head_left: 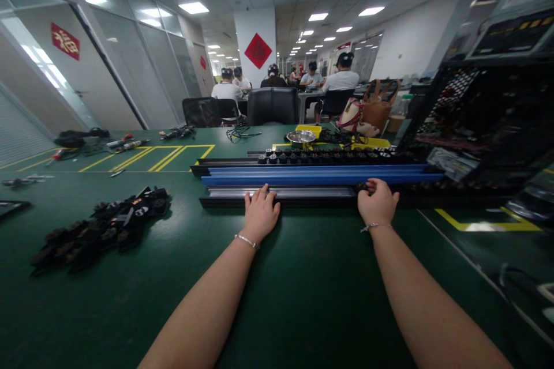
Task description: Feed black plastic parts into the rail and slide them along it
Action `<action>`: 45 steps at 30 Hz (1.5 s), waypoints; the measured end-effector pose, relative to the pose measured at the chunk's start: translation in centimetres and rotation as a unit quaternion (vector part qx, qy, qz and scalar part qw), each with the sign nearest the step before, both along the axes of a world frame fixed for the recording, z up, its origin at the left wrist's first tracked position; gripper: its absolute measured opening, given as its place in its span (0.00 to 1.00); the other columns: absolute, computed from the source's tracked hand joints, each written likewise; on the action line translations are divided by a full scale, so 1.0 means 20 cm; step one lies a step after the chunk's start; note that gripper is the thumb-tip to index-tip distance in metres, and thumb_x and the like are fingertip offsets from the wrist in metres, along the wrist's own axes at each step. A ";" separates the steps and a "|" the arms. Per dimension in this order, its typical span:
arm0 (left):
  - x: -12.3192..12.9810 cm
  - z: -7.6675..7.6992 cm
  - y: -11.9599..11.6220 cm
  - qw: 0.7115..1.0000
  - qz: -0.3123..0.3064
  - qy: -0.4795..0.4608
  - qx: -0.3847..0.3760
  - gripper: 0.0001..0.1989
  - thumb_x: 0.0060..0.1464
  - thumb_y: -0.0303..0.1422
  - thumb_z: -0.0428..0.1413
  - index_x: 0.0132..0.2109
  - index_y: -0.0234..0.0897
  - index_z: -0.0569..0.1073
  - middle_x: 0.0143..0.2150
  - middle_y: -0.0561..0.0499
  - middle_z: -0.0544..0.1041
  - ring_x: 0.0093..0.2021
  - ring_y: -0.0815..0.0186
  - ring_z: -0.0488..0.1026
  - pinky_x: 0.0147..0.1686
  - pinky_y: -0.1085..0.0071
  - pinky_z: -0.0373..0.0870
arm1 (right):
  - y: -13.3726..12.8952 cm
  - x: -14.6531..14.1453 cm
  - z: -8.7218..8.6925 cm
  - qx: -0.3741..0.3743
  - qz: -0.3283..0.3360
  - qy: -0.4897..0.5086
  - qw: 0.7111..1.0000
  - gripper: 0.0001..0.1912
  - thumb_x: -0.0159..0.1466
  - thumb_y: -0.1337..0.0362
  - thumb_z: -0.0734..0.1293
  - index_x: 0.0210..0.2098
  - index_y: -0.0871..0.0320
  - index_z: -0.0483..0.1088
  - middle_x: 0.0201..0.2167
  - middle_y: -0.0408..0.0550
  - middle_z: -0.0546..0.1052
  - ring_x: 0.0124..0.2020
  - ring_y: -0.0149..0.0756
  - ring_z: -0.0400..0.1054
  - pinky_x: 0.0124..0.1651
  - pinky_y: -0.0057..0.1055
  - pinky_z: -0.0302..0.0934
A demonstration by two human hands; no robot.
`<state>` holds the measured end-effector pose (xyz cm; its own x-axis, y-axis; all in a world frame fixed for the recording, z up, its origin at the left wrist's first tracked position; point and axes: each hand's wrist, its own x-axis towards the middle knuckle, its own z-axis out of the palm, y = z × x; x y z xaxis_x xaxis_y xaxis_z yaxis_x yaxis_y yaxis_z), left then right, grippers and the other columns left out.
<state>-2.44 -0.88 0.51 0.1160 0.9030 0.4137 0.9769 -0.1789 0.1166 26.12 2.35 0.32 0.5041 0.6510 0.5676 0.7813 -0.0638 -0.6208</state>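
Note:
A long black rail with a silvery channel [311, 192] lies across the table in front of me. My left hand [261, 214] rests on it near its left end, fingers spread flat over the near edge. Farther right, my right hand [375, 202] is closed in a pinch on a small black part [360, 187] at the channel; the fingers hide most of it. To the right of that hand, more small dark pieces sit along the rail. Directly behind lies a blue rail [320, 175], and behind that a black rail carries a row of small black parts [303, 157].
A heap of black parts [108, 225] lies on the green table [303, 288] at left. Tools [125, 143] and cables stand farther back. Behind the rails are a metal bowl [302, 137] and yellow trays [372, 143]. A dark rack [485, 109] rises at right. Several people sit beyond.

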 end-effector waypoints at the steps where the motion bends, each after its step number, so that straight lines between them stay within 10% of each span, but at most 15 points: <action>1: 0.00 0.00 0.00 1.000 0.000 -0.001 0.000 0.18 0.58 0.39 0.45 0.52 0.44 0.69 0.64 0.46 0.61 0.62 0.57 0.58 0.61 0.49 0.47 | 0.00 0.00 0.00 -0.004 -0.015 0.000 1.000 0.20 0.50 0.67 0.58 0.43 0.57 0.66 0.38 0.49 0.73 0.41 0.41 0.65 0.59 0.54 0.42; 45: 0.00 0.00 0.00 1.000 0.000 0.009 0.007 0.17 0.57 0.37 0.47 0.52 0.43 0.69 0.64 0.46 0.62 0.60 0.57 0.60 0.60 0.48 0.49 | -0.01 -0.03 -0.02 -0.046 0.002 -0.055 0.997 0.15 0.53 0.64 0.56 0.28 0.54 0.74 0.35 0.47 0.75 0.44 0.42 0.61 0.59 0.59 0.37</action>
<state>-2.43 -0.79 0.48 0.1240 0.8975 0.4233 0.9788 -0.1807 0.0963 25.52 2.13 -0.07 0.4400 0.7045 0.5569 0.8445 -0.1139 -0.5233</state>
